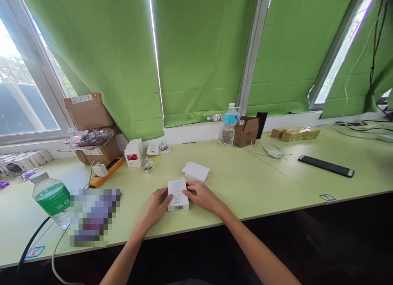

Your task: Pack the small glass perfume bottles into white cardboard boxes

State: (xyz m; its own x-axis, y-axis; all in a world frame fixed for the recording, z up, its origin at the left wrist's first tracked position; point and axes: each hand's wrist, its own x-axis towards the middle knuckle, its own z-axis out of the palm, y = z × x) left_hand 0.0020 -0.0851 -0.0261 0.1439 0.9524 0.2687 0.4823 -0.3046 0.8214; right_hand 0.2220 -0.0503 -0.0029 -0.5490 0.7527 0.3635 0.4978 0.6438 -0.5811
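A small white printed box (177, 193) with a barcode at its near end lies on the table in front of me. My left hand (157, 206) grips its left side, thumb against the edge. From the right, my right hand (201, 195) holds the same box with its fingers along the side and the thumb on the top face. Just beyond it lies a plain white open carton piece (196, 171), partly behind my right hand. Farther back left are a small silvery item (147, 165) and a row of white boxes (134, 152).
A green-labelled water bottle (52, 199) and a blurred-out object (95, 215) stand left. Behind them are an orange power strip (106, 173) and an open cardboard box (98, 152). A large bottle (229, 125), a charger (275, 153), a black phone (326, 166) and golden boxes (296, 134) sit right.
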